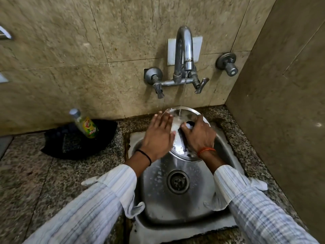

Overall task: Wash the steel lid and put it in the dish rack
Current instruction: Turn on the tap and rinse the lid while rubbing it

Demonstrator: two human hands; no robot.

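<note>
Steel sink (pixel 177 210), round shiny steel lid (pixel 184 113)

Viewpoint: the scene is seen from head height, above the sink (pixel 177 213).
Direction: the view is aimed forward and down, toward the tap (pixel 182 55) on the tiled wall.
Nearness: the sleeves are cut off by the lower edge.
Distortion: wide-angle bending is shown at the counter (pixel 35 173).
</note>
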